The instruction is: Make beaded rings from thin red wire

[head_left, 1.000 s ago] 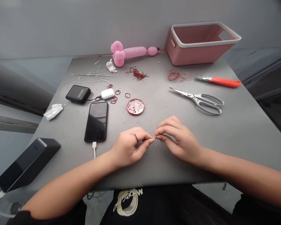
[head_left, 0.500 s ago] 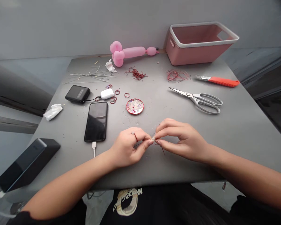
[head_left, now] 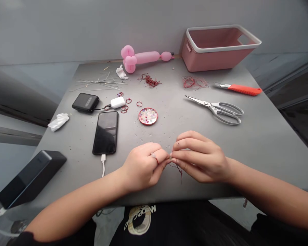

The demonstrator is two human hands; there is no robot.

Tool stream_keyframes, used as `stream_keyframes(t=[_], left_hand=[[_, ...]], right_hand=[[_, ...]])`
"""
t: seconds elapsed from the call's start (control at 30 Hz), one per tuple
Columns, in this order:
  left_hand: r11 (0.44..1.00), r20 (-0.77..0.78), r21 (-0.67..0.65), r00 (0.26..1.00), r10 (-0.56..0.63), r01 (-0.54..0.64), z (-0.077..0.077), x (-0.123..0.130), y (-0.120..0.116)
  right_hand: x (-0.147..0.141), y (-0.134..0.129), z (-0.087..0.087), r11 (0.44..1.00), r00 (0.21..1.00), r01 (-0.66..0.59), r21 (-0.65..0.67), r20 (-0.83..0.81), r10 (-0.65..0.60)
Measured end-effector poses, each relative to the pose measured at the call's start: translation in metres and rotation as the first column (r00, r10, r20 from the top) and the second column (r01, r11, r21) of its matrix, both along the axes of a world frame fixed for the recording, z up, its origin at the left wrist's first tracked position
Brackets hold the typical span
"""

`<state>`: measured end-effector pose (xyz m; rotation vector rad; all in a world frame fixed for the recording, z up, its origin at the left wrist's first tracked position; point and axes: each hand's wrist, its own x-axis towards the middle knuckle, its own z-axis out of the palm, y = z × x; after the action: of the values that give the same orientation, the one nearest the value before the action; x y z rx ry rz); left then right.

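Observation:
Above the table's front part, my left hand (head_left: 146, 165) and my right hand (head_left: 201, 159) meet fingertip to fingertip. Between them sits a tiny pale bead (head_left: 170, 158), mostly covered by the fingers. My left thumb and index finger pinch the bead. My right thumb and index finger close at its other side on a thin dark red cord (head_left: 181, 173), whose loose ends dangle below. A ring of red cord with a small pale bead (head_left: 155, 158) is on a left finger. Beyond the hands lies a round red-rimmed dish (head_left: 148, 123) of small beads.
Scissors (head_left: 215, 108), an orange-handled cutter (head_left: 243, 89) and a pink basket (head_left: 210, 58) are on the right. To the left lie a phone (head_left: 105, 133), a black power bank (head_left: 85, 102) and several cord rings (head_left: 124, 109). Red cord (head_left: 193, 82) and a pink balloon (head_left: 146, 57) lie farther back.
Both hands have shifted slightly towards me and a little right, still pinching together. The bead is more covered now, and the cord ends hang lower.

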<state>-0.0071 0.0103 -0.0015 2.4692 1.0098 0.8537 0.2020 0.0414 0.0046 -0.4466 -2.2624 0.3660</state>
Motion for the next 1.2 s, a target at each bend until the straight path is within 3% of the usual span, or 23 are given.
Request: stream_keyframes(t=[0.13, 0.23, 0.33, 0.43, 0.57, 0.67, 0.77, 0.97, 1.2], left_hand=[[0.996, -0.014, 0.084, 1.0, 0.017, -0.015, -0.001, 0.002, -0.004], [0.999, 0.007, 0.039, 1.0, 0.008, -0.008, -0.003, 0.002, -0.003], [1.0, 0.007, -0.007, 1.0, 0.011, -0.011, -0.003, 0.001, -0.002], [1.0, -0.037, -0.001, 0.999, -0.001, 0.001, 0.001, 0.0, -0.003], [1.0, -0.097, 0.019, 0.995, 0.003, -0.001, 0.002, 0.0, -0.004], [1.0, -0.061, -0.024, 0.998, 0.01, -0.011, 0.002, -0.001, -0.003], [0.99, 0.048, -0.131, 0.998, 0.049, -0.042, 0.004, -0.002, 0.0], [0.976, 0.103, -0.212, 0.992, 0.067, -0.044, 0.009, -0.003, 0.001], [0.988, 0.111, -0.136, 0.99, 0.085, -0.07, 0.0, -0.002, 0.0]], right_hand=[[-0.006, -0.001, 0.005, 0.931, 0.998, -0.041, -0.362, -0.068, 0.017], [-0.006, 0.001, 0.005, 0.868, 0.997, -0.061, -0.492, -0.072, 0.03], [-0.006, 0.003, 0.003, 0.843, 0.991, -0.086, -0.531, -0.13, 0.019], [-0.003, 0.006, 0.001, 0.815, 0.97, -0.206, -0.541, -0.22, 0.1], [0.002, 0.008, 0.0, 0.675, 0.951, -0.292, -0.677, -0.277, 0.134], [0.004, 0.01, -0.001, 0.599, 0.97, -0.204, -0.774, -0.244, 0.015], [0.003, 0.011, 0.0, 0.596, 0.988, -0.085, -0.799, -0.146, -0.056], [0.0, 0.011, 0.001, 0.621, 0.998, -0.053, -0.782, -0.03, 0.048], [-0.005, 0.01, -0.001, 0.447, 1.0, -0.018, -0.894, -0.017, 0.007]])
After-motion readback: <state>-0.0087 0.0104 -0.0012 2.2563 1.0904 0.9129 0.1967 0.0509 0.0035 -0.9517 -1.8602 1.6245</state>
